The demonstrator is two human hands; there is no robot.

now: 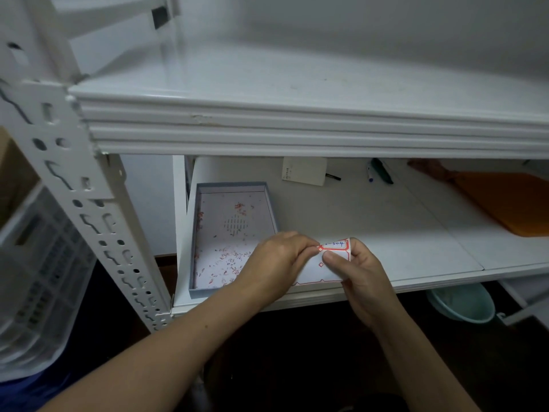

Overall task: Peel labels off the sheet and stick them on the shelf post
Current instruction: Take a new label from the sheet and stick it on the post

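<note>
Left hand (279, 257): fingers curled, tips pinched together at the left end of a red-bordered label (335, 244). Whether that corner is already lifted cannot be told.
Right hand (364, 278): clamped on the sheet (315, 273), thumb pressed on its face and fingers curled behind. The sheet is bent back along its top edge, so the label is turned upward.
Label: blue handwriting ending "504" is read on it. It sits at 12 o'clock on the sheet, between the two hands.
Sheet: held just above the front edge of the lower shelf (386, 227). It is mostly bare white backing with red outline remnants.
Step in hand: peeling, judged to be at its very start, with the label's end being worked free by the fingertips.
Next move: a steady pull toward 3 o'clock is called for while the sheet is kept bent, then a carry across to the post with the sticky side kept off the fingers.
Shelf post (89, 203): white and perforated, at 9 o'clock of the hands, well apart.
Tray (234, 185): shallow and grey, at 10 o'clock, just beside the left hand, strewn with red scraps.
Further out: pens (381, 171) at 1 o'clock and an orange folder (511, 200) at 2 o'clock, both on the lower shelf.
</note>
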